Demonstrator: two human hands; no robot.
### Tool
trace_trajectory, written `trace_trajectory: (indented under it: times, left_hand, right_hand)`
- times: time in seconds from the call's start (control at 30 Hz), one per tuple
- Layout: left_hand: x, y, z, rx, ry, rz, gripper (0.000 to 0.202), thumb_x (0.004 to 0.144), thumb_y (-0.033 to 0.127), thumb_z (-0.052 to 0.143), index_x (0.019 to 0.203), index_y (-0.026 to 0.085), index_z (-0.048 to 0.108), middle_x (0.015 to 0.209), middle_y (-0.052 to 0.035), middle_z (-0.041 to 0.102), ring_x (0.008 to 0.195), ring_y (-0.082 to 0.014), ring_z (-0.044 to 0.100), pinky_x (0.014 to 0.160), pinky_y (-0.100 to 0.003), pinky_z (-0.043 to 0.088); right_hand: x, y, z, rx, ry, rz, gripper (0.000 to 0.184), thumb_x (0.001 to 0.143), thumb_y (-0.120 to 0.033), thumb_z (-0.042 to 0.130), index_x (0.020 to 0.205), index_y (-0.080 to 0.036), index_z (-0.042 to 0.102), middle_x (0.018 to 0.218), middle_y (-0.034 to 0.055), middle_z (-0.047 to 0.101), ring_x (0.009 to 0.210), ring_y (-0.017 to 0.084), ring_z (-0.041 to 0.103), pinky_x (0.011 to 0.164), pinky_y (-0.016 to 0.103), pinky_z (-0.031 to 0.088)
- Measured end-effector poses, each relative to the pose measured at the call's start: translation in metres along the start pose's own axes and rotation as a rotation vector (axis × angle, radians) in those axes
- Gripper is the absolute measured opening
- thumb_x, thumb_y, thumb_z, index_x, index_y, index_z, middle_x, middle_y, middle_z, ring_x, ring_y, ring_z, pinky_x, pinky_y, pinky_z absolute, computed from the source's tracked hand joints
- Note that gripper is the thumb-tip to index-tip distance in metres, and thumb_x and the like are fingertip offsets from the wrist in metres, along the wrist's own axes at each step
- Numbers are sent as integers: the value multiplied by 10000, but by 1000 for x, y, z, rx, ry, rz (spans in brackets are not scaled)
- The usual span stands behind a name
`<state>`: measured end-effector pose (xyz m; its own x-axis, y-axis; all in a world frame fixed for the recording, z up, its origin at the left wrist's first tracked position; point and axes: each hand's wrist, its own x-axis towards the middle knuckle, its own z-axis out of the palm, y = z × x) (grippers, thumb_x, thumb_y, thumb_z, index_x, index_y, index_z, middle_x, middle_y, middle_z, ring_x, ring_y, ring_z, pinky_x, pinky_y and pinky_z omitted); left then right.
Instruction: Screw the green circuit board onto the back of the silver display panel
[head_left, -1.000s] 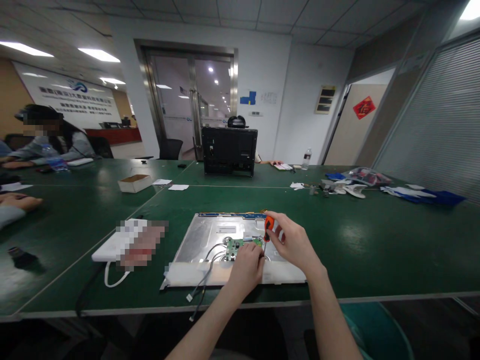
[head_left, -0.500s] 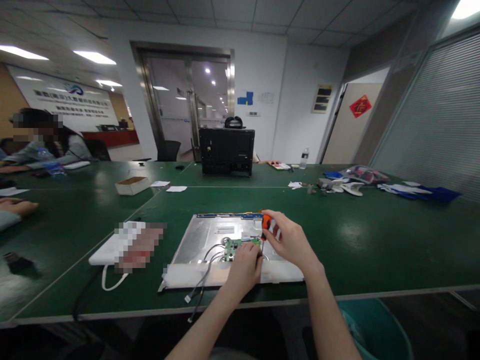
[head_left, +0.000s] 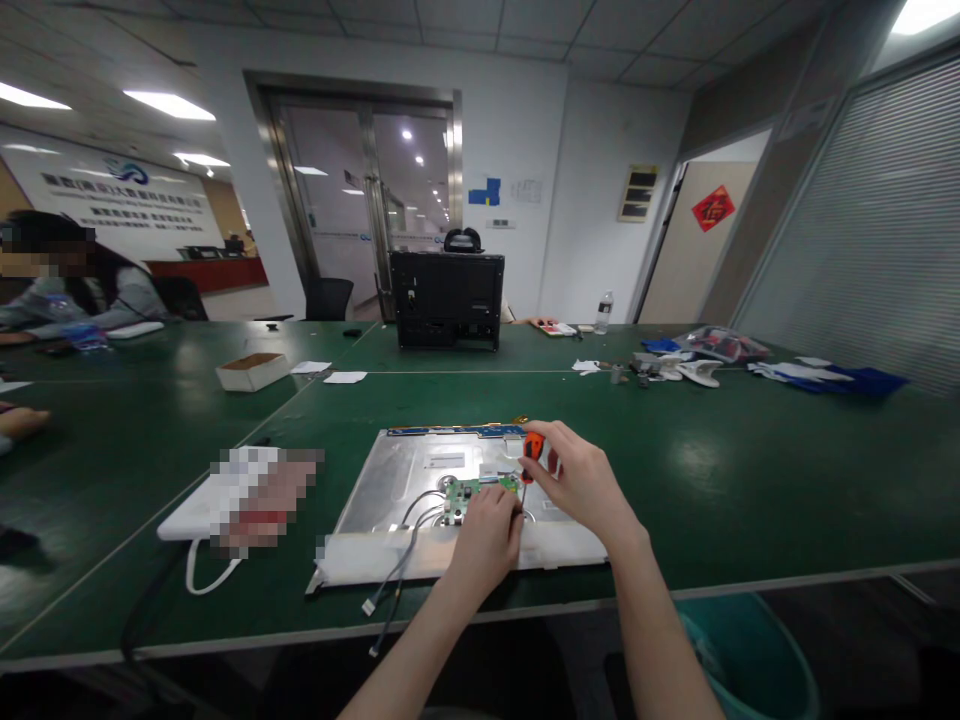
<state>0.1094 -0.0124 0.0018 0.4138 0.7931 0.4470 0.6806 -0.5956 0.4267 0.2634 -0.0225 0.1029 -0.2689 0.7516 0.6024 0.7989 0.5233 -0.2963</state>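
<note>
Cables (head_left: 414, 540), thin and probably limp, trailing to the near edge of the desk (head_left: 270, 605); metal-backed panel (head_left: 375, 490), flat on that desk, judged stiff and slick, to be lifted by both side edges. Left-hand grip (head_left: 491, 515), resting at the green circuit board (head_left: 459, 490) mid-panel, finger closure not tellable; board probably light and fragile, best held by its rim. Screwdriver (head_left: 533, 446), orange and black, handle pinched in the right-hand grip (head_left: 576, 468), likely light; beyond, blue strip (head_left: 450, 432) along the panel's far edge, judged brittle.
</note>
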Motion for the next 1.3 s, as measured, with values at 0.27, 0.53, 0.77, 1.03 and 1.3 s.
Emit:
trace_trajectory:
  times: [0.27,0.53,0.77,1.03,1.3]
  left_hand:
    - [1,1,-1,-2,-10,-6,104,811,96,485,830,191,523,911,-61,565,893,-234,525,814,-375,422]
    - [-1,0,-1,-29,-4,-2,116,815,96,474,838,200,519,925,-57,554,918,-239,522,847,-397,426]
    - [-3,0,0,-35,17,7,164,794,59,456,849,199,521,909,-56,555,918,-231,522,850,-373,427]
    - [-1,0,2,5,15,0,125,810,77,461,828,193,507,904,-56,553,904,-231,517,834,-371,425]
    - [-2,1,0,16,-12,6,110,835,100,462,856,194,516,940,-64,555,920,-237,515,831,-380,421]
  right_hand:
    - [-1,1,4,83,-40,30,469,879,-199,510,1335,-265,425,1032,45,625,655,136,584,649,291,495]
    - [2,6,7,31,-9,13,354,894,-301,547,1241,-247,495,958,29,608,625,125,567,670,293,491]
    - [-1,4,4,92,-27,17,478,876,-201,512,1341,-260,419,991,33,612,663,134,574,683,302,487]
    - [3,5,6,-50,12,22,302,879,-326,573,1156,-227,510,904,22,618,662,150,572,606,279,438]
    - [0,11,1,8,-35,58,496,884,-340,562,1344,-238,408,1073,56,636,661,137,590,693,317,486]
